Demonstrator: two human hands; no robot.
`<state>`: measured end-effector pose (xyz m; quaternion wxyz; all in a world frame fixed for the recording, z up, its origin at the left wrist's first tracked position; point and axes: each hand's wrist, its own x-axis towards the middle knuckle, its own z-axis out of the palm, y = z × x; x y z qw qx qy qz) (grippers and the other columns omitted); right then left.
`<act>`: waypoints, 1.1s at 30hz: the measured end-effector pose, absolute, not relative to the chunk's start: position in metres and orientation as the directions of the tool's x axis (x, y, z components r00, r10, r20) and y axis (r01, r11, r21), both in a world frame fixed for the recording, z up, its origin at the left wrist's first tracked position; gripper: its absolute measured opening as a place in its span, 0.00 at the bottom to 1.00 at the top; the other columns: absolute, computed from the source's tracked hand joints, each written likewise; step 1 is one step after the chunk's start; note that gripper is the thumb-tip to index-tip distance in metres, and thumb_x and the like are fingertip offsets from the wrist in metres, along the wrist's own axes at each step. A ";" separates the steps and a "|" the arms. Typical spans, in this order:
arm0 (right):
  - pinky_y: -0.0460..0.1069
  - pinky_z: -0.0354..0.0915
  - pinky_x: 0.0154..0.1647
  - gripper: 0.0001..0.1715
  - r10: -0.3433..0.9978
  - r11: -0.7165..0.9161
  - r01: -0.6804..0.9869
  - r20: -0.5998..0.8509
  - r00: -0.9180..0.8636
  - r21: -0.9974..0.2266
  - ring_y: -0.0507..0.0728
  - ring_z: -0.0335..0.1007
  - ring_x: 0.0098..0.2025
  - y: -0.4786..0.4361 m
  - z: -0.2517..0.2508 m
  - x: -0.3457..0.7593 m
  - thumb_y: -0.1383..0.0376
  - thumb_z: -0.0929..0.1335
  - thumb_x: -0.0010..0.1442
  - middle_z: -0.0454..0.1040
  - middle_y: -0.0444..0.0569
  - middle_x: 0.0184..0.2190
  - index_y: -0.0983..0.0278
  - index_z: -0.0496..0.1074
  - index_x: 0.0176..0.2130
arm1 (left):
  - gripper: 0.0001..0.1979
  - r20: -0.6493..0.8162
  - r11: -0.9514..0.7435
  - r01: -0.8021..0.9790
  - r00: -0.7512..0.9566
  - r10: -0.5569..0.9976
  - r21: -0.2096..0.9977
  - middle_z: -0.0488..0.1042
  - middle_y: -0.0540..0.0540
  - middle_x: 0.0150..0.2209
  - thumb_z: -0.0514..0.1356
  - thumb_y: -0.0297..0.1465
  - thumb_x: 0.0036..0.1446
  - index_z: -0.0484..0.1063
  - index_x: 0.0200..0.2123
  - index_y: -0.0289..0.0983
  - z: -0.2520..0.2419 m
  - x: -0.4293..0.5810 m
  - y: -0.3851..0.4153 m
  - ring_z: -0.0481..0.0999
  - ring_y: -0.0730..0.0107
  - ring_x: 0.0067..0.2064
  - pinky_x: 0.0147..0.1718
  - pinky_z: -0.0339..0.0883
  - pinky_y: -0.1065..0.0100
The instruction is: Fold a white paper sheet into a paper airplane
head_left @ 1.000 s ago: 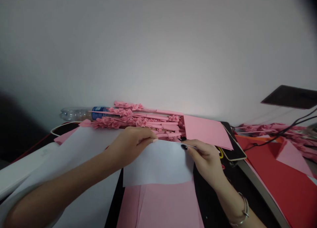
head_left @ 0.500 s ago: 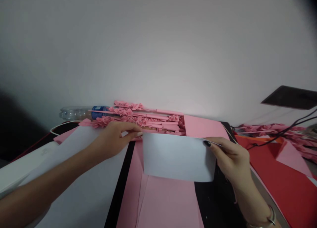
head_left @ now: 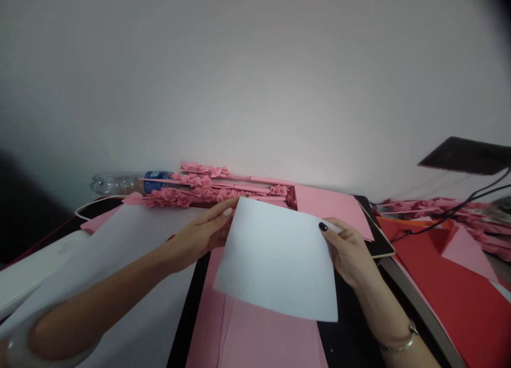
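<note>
A: A plain pale wall (head_left: 255, 91) is rising behind a black tabletop (head_left: 351, 330). What is lying along it?

B: Pink paper flowers (head_left: 195, 181) are lying in a bunch, with a clear bottle with a blue label (head_left: 115, 184) lying at their left end. Red paper (head_left: 451, 293) is covering the far right.

A: Where is the white sheet (head_left: 279, 261)?

B: It is hanging tilted between the two hands, partly hiding pink paper (head_left: 255, 344) that is lying on the tabletop.

A: How are the hands gripping?

B: The right hand (head_left: 349, 251) is pinching the upper right corner, its black-nailed thumb lying on the near face. The left hand (head_left: 199, 237) is meeting the upper left corner, its fingertips partly hiding behind; whether it is pinching, nobody can tell.
</note>
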<state>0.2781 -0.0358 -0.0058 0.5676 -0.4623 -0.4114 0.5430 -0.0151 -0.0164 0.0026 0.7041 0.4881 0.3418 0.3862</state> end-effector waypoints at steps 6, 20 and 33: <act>0.42 0.63 0.23 0.11 0.981 -0.192 -0.277 -0.193 -0.024 -0.941 0.48 0.69 0.23 -0.036 -0.016 0.279 0.62 0.76 0.46 0.76 0.43 0.23 0.63 0.76 0.31 | 0.29 -0.139 0.258 -0.212 0.454 0.880 0.943 0.74 0.47 0.48 0.56 0.39 0.62 0.50 0.64 0.48 0.005 -0.016 -0.023 0.76 0.65 0.42 0.40 0.69 0.66; 0.42 0.66 0.26 0.10 0.967 -0.255 -0.300 -0.237 -0.098 -0.919 0.50 0.72 0.25 -0.037 -0.021 0.280 0.64 0.75 0.49 0.78 0.45 0.26 0.64 0.76 0.34 | 0.29 -0.181 0.292 -0.218 0.420 0.889 0.931 0.76 0.49 0.45 0.57 0.40 0.59 0.54 0.63 0.50 0.007 -0.014 -0.027 0.76 0.66 0.42 0.39 0.70 0.67; 0.42 0.65 0.25 0.18 0.931 -0.364 -0.251 -0.352 -0.093 -0.897 0.49 0.71 0.25 -0.041 -0.020 0.278 0.64 0.75 0.48 0.77 0.44 0.27 0.63 0.72 0.40 | 0.20 -0.049 0.040 0.031 0.415 0.909 0.999 0.74 0.48 0.50 0.62 0.35 0.52 0.69 0.50 0.44 0.006 -0.014 -0.021 0.75 0.63 0.45 0.39 0.70 0.68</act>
